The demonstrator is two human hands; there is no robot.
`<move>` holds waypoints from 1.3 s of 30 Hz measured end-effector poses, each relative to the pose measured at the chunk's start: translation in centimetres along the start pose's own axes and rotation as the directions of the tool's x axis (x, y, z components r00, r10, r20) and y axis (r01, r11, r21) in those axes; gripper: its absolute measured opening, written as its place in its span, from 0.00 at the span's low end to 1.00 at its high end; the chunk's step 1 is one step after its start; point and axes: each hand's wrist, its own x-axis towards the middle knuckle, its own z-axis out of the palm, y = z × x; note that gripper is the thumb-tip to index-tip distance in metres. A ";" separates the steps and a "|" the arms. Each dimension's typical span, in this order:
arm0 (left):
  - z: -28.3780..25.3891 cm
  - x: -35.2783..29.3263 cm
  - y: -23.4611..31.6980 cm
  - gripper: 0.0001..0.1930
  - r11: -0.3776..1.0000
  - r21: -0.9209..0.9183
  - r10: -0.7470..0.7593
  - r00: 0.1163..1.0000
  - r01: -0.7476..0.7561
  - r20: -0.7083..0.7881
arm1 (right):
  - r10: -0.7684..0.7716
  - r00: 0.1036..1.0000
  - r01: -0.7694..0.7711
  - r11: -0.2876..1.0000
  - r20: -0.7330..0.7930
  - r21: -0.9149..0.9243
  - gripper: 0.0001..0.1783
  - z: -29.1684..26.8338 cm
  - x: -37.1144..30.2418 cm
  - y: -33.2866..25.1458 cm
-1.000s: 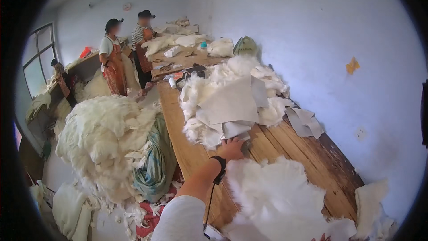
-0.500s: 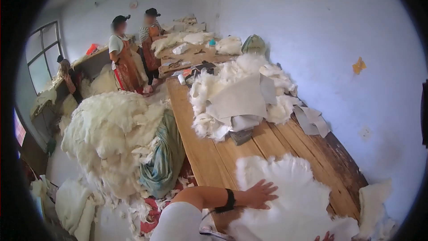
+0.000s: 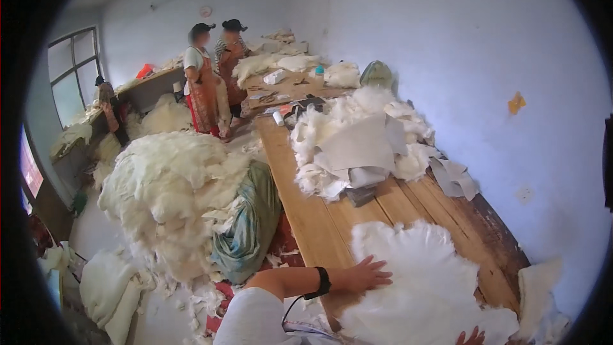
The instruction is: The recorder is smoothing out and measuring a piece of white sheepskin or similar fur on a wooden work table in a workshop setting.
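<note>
- White fleece pelt (image 3: 424, 268), spread out on the near end of the wooden tabletop (image 3: 319, 230), its ragged outline reaching down to the lower edge of the view.
- The left hand (image 3: 367, 275) lies palm down on the pelt's left margin, fingers apart and stretched toward the right, gripping nothing that shows. A black band (image 3: 322, 282) circles that wrist, with a dark cord running down from it, below a white sleeve (image 3: 252, 319).
- The right hand (image 3: 471, 337) shows only as fingers at the lower edge, resting on the pelt and slightly apart; its palm is out of view, so I cannot tell whether it pinches any wool.
- Beyond the pelt, a grey sheet (image 3: 357, 144) lies over a fluffy white pile (image 3: 313, 179), with a dark grey block (image 3: 362, 197) at its near side.
- Smaller grey pieces (image 3: 454, 177) lie to the right of the pile, by the wall.
- Left of the tabletop, a big cream heap (image 3: 166, 198) rises from the floor, a green-blue cloth (image 3: 249, 230) against its right side.
- Farther back, two co-workers in orange-brown aprons (image 3: 204, 99) stand beside the tables; a third person (image 3: 110, 105) is at the far left.
</note>
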 end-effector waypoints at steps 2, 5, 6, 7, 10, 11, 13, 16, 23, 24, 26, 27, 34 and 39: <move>0.0 0.0 -0.2 0.25 0.999 -0.029 -0.025 1.000 0.025 -0.007 | 0.001 0.999 -0.001 1.000 0.032 0.014 0.33 -0.5 -0.1 -0.5; 0.3 1.5 -1.3 0.25 0.997 0.021 -0.068 0.997 0.068 -0.021 | 0.019 0.996 -0.016 0.999 0.085 -0.031 0.34 -0.2 -0.2 -0.2; 0.3 1.9 -1.5 0.24 0.997 0.019 -0.074 0.996 0.075 -0.053 | -0.006 0.999 0.009 0.997 0.035 -0.083 0.33 0.2 0.1 -0.2; 0.6 3.2 -1.7 0.22 0.993 0.086 -0.073 0.995 0.079 -0.071 | -0.005 1.000 0.004 0.988 -0.008 -0.153 0.31 1.2 0.2 0.7; 1.1 5.3 -1.8 0.18 0.992 0.080 -0.090 0.993 0.096 -0.081 | 0.025 0.998 -0.019 0.995 -0.057 0.098 0.36 7.2 1.8 4.4; 1.9 4.7 -2.6 0.18 0.988 0.125 -0.058 0.975 0.087 -0.215 | -0.025 0.994 0.042 0.987 -0.108 0.154 0.36 6.3 2.5 3.1; 1.6 5.4 -3.5 0.18 0.989 0.059 -0.120 0.959 0.139 -0.255 | -0.133 0.935 0.162 0.985 -0.329 0.064 0.33 7.8 4.5 2.2; 0.8 6.4 -6.6 0.21 0.951 0.123 -0.251 0.942 0.283 -0.223 | 0.028 0.986 -0.002 0.987 -0.163 0.159 0.34 6.3 8.4 -1.2; -1.2 5.1 -8.0 0.26 0.995 -0.001 -0.099 0.995 0.099 0.007 | -0.060 0.993 0.040 0.980 0.099 0.193 0.33 3.5 0.7 1.0; -1.2 4.7 -7.2 0.26 0.989 -0.026 -0.145 0.988 0.147 0.049 | -0.136 0.977 0.105 0.978 0.164 0.182 0.33 2.2 -1.2 1.7; -0.8 4.3 -3.3 0.25 0.996 0.086 0.019 0.994 -0.010 -0.105 | -0.122 0.990 0.109 0.978 0.064 0.180 0.32 1.8 -6.5 5.1; -0.4 3.9 -1.1 0.24 0.986 0.151 0.096 0.980 -0.070 -0.175 | -0.125 0.992 0.120 0.976 0.015 0.184 0.31 1.5 -8.8 6.4; -0.9 0.1 9.8 0.35 0.992 0.075 0.101 0.995 -0.101 0.004 | -0.003 0.999 0.000 0.998 0.052 0.068 0.35 0.0 -11.2 7.0; -3.2 -4.1 12.4 0.33 0.956 -0.022 0.291 0.935 -0.293 0.203 | -0.568 0.819 0.456 0.725 0.075 0.516 0.43 -4.3 -15.2 -1.0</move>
